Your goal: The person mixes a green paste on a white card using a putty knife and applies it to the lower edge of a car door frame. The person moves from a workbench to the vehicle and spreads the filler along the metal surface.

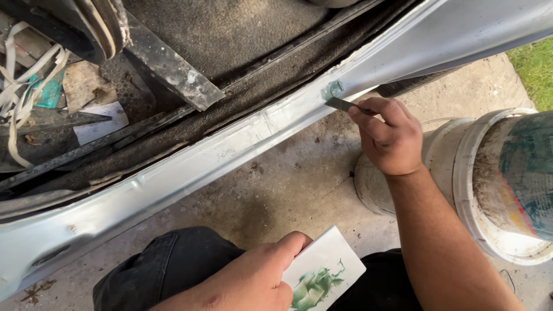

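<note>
Head view, looking down. We see the right hand [390, 138] closed around a small dark spreader blade [343, 105], thumb and fingers pinched on its near end; the blade's tip meets a patch of pale green filler [333, 88] on the silver sill panel [190, 167] of a car body, which runs diagonally from lower left to upper right. The left hand [253, 279] sits low in the frame, fingers curled over the edge of a white mixing card [324, 270], gripping it by one corner; a green smear of filler [314, 288] lies on the card's upper face. The card is well apart from the patch, just above our dark trousers [173, 262]. Behind the sill we note the worn dark carpet [230, 34] of the cabin floor and a loose metal strip [170, 69] lying across it, with white straps [23, 86] at far left. To the right of the working forearm stands an overturned white bucket [495, 184], stained, resting on the concrete ground [288, 184]. Grass [536, 66] shows at the far right edge.
</note>
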